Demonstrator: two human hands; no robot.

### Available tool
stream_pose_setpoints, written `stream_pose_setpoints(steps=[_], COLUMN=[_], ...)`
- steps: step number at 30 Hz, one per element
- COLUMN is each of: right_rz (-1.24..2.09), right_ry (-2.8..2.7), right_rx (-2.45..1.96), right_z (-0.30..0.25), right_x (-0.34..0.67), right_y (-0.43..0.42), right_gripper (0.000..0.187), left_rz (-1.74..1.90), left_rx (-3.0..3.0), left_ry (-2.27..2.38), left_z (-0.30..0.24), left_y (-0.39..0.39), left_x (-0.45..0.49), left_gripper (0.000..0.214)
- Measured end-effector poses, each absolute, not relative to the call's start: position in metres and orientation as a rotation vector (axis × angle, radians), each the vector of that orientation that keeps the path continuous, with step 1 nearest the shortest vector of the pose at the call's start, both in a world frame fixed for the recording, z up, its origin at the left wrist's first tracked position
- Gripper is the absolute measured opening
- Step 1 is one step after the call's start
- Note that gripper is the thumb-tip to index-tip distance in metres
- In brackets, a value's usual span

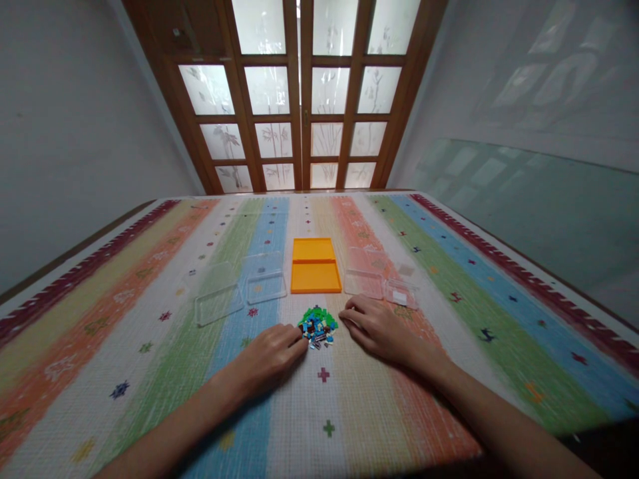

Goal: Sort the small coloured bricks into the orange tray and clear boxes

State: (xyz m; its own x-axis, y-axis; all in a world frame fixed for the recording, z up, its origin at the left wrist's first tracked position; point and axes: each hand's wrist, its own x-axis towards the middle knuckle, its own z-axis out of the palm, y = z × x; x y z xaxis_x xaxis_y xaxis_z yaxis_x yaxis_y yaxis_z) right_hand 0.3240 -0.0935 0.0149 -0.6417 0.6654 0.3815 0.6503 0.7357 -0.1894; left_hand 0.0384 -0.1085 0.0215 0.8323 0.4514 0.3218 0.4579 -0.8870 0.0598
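A small heap of mixed toy building bricks (pixel 318 327) lies on the striped cloth between my hands, green at the back, with blue, brown, cream and grey pieces nearer me. My left hand (pixel 280 347) rests palm down at the heap's left edge. Its fingers are loosely bent and the tips touch or nearly touch the bricks; no piece shows in its grasp. To the right of the heap, my right hand (pixel 368 324) lies on the cloth, fingers loosely stretched toward the bricks and slightly apart, holding nothing visible. An orange two-part case (pixel 315 277) lies open just behind the heap.
Two clear plastic boxes, an outer one (pixel 219 306) and an inner one (pixel 267 287), lie left of the orange case. On its right are another clear box (pixel 363 283) and a smaller one (pixel 401 295). The striped tablecloth (pixel 323 406) covers the table; wood-and-glass doors (pixel 301 120) stand beyond.
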Motion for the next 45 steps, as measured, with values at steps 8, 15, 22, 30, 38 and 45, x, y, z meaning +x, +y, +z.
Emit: stream_pose_setpoints(steps=[8,15,22,30,38,45], right_rz=[0.039,0.048,0.049,0.039,0.055,0.037], right_ry=[-2.519,-2.517,-2.511,-2.517,-2.516,-2.519], right_rx=[-1.015,-1.022,-1.012,-1.017,-1.017,-1.011], right_z=[0.014,0.015,0.015,0.015,0.015,0.015], right_x=[0.325,0.325,0.325,0.325,0.325,0.325], right_y=[-0.093,-0.094,-0.094,-0.094,-0.095,-0.094], right_gripper=[0.023,0.023,0.025,0.025,0.024,0.023], left_rz=[-0.919,-0.898,-0.584,-0.44,-0.474,-0.655], left_rx=[-3.161,-2.707,-2.702,-2.757,-2.73,-2.652], left_ry=[-0.995,-1.749,-1.902,-1.84,-1.869,-1.795], left_z=[0.05,0.08,0.064,0.052,0.049,0.064], left_y=[-0.092,-0.058,-0.041,-0.037,-0.035,-0.044], left_x=[0.01,-0.061,-0.088,-0.088,-0.096,-0.089], left_gripper=[0.02,0.029,0.027,0.031,0.032,0.036])
